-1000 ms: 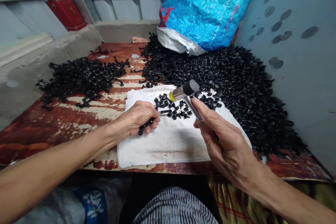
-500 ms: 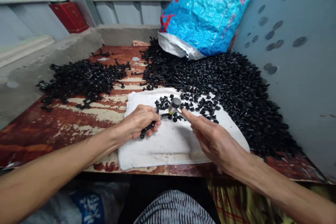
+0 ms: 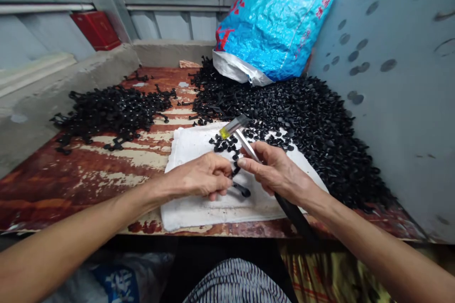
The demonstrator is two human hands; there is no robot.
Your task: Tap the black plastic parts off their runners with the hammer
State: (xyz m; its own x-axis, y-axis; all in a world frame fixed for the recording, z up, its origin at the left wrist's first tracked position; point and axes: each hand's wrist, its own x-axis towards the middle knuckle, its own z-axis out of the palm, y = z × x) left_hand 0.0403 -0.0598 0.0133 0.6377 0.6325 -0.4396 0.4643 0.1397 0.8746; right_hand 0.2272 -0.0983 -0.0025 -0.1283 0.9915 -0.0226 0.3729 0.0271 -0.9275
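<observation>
My left hand is closed around a black plastic strip of parts, whose end pokes out over the white cloth. My right hand grips a small hammer by its metal shaft; its head, with a yellow face, points up and left above the cloth. The fingertips of both hands meet near the strip. Several loose black caps lie on the cloth just beyond my hands.
A large heap of black caps covers the right of the worn red board. A smaller pile of black strips lies at the left. A blue sack leans at the back. A grey wall stands at the right.
The hammer came down onto the cloth, then rose again. My right hand moved in toward my left hand, and both shifted nearer to me with the strip.
</observation>
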